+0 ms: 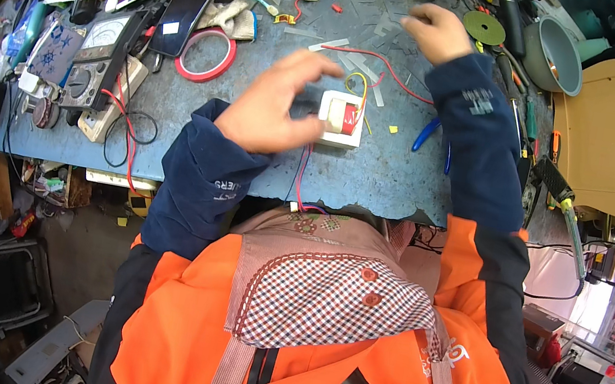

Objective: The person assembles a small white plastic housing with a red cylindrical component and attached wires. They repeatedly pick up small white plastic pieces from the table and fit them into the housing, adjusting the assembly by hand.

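Observation:
A small transformer [348, 118], with a white frame and red wrapping around its winding, sits on the blue-grey bench top. Yellow wires loop from its top, and thin red and blue leads hang over the bench's front edge. My left hand [278, 102] is beside it, thumb and fingers spread apart. The thumb tip lies close against the white frame; I cannot tell whether it touches. Farther off to the right, my right hand [441, 35] is above the bench with its fingers curled together; what they hold, if anything, is hidden. Blue-handled pliers [425, 134] lie partly under my right sleeve.
Left on the bench are a roll of red tape [203, 78], a black phone [187, 12] and an analog multimeter [96, 59]. A red wire [392, 72] crosses the middle among clear strips. A grey bowl [555, 58] and a soldering iron [557, 182] are at the right.

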Tool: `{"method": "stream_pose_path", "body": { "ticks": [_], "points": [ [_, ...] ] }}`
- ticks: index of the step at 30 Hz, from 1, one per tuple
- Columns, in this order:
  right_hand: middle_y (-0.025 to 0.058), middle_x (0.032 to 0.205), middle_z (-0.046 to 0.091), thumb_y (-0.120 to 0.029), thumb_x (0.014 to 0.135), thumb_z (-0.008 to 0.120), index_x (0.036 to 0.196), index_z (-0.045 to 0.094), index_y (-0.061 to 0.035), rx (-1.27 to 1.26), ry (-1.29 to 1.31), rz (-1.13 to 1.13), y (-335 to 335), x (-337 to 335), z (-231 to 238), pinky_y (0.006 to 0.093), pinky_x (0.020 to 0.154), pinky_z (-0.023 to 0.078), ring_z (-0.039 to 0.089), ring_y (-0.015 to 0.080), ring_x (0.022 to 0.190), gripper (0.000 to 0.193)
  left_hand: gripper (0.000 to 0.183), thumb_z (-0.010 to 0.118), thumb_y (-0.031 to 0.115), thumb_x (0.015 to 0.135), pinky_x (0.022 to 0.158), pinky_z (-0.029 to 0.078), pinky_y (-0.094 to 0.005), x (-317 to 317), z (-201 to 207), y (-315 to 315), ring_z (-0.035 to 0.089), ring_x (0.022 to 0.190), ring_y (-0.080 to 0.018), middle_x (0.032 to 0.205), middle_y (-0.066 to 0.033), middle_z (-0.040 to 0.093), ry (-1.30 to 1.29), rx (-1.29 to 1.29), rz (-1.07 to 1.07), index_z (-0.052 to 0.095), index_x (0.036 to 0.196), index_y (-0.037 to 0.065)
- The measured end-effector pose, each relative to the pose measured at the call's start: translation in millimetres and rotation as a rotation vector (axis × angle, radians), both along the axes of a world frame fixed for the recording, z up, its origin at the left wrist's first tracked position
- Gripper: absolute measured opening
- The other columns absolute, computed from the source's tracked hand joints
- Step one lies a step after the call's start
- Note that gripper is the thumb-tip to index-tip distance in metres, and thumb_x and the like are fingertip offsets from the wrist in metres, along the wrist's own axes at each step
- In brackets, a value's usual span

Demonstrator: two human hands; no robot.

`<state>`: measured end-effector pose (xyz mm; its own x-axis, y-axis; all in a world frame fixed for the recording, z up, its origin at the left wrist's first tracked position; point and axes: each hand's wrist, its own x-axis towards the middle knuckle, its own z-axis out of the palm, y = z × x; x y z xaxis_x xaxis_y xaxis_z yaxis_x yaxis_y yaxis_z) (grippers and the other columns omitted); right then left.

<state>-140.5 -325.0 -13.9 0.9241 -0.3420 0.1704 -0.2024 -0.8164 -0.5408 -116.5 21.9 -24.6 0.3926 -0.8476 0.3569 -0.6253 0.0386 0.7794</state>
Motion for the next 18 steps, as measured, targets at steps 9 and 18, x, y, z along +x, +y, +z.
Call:
{"method": "stream_pose_path", "body": {
  "ticks": [9, 18],
  "points": [
    [0.0266, 0.117, 0.077, -0.055, 0.091, 0.075, 0.112, 0.081, 0.0015, -0.599, 0.24, -0.102, 50.9, 78.2, -25.9, 0.0467, 0.099, 0.059, 0.074, 0.0391, 0.112, 0.061, 0.065, 0.095, 0.012, 0.074, 0.103, 0.054, -0.0379, -9.6, 1.0, -2.0, 0.068, 0.117, -0.0293, 0.124, -0.0133, 0.069, 0.057, 0.145, 0.001, 0.068, 0.132, 0.001],
    [0.0237, 0.108, 0.079, -0.034, 0.097, 0.058, 0.107, 0.083, -0.0065, -0.661, 0.019, -0.279, 44.6, 59.8, -9.7, 0.0513, 0.094, 0.06, 0.077, 0.0416, 0.103, 0.039, 0.068, 0.094, 0.01, 0.076, 0.108, 0.052, -0.0365, -9.6, -4.1, -5.6, 0.067, 0.122, -0.0255, 0.127, -0.0125, 0.066, 0.093, 0.156, -0.011, 0.063, 0.136, -0.001]
  ]
}}
